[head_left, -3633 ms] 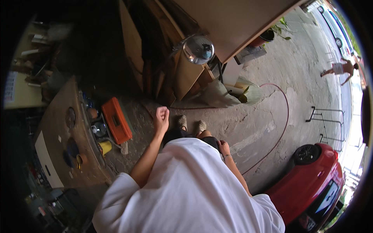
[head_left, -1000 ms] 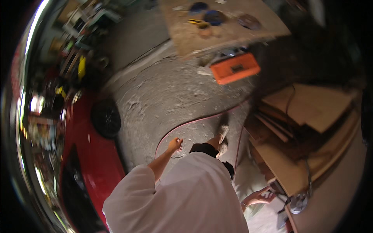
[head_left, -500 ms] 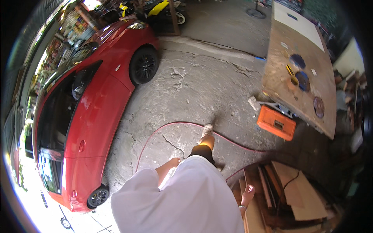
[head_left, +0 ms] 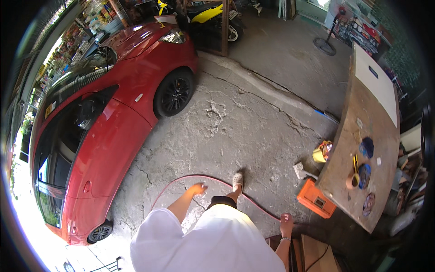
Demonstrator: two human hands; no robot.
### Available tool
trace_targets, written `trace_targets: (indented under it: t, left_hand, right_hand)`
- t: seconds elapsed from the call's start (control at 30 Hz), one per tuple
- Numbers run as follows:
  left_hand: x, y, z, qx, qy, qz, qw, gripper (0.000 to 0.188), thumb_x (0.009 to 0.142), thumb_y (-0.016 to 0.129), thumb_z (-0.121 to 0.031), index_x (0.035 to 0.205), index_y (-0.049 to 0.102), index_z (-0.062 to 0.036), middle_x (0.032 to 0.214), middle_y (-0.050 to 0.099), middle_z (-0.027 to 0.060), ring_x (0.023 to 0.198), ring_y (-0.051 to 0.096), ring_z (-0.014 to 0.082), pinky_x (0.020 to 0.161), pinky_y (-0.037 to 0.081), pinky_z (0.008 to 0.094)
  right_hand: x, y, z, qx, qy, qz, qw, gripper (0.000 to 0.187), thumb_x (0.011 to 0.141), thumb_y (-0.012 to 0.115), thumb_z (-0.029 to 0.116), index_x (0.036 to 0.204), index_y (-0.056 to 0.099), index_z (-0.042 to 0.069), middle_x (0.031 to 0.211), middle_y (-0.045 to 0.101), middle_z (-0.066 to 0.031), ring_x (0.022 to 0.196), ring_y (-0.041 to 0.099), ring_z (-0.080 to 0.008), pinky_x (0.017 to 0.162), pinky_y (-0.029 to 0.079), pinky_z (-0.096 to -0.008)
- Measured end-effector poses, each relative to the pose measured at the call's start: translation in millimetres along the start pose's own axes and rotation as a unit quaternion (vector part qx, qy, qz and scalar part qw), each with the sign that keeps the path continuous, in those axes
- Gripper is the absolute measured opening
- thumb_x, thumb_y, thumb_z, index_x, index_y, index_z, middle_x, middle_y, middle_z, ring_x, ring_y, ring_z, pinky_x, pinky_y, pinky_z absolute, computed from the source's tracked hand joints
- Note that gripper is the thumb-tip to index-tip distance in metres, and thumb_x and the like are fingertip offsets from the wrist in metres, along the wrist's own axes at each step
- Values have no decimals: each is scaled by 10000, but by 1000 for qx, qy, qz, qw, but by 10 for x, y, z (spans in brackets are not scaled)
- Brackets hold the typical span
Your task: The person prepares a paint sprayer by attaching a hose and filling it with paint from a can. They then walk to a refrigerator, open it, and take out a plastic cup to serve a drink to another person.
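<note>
My left hand (head_left: 198, 188) hangs above the concrete floor, next to a thin red hose (head_left: 171, 183). Its fingers are loosely bent and somewhat blurred; I see nothing held. On the other side, my right hand (head_left: 287, 223) is low beside my body with a bracelet at the wrist. Its fingers curl loosely, and no object shows in them. An orange toolbox (head_left: 316, 199) on the floor is the thing closest to it. One foot in a light clog (head_left: 238, 180) is forward, beside the hose. Neither hand touches anything.
A red car (head_left: 113, 131) fills the left. At right stands a wooden table (head_left: 335, 179) with a yellow-handled brush (head_left: 355, 164) and blue-stained dishes. A yellow bucket (head_left: 319, 156) is beside it. Wood boards (head_left: 317, 254) lie lower right. A yellow motorcycle (head_left: 208, 16) is behind a post.
The view has shifted, showing more of the far floor. My left hand has swung forward into fuller view. My right hand has come forward from over the boards.
</note>
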State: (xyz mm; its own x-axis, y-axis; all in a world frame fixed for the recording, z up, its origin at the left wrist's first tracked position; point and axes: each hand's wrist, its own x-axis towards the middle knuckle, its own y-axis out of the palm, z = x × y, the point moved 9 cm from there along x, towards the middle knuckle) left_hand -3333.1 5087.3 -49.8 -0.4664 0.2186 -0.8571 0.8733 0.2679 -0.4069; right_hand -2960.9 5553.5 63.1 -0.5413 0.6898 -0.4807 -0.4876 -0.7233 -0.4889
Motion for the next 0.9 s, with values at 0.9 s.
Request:
trace_targets:
  t: [0.9]
  left_hand:
    - [2216, -2620, -2180, -325, -123, -57, 936, 394, 980, 558, -444, 1050, 609, -60, 837, 712, 93, 679, 685, 205, 543, 516, 367]
  right_hand:
    - [6717, 994, 3494, -54, -20, 27, 998, 345, 967, 610, 334, 830, 638, 18, 675, 605, -69, 632, 596, -169, 565, 482, -363]
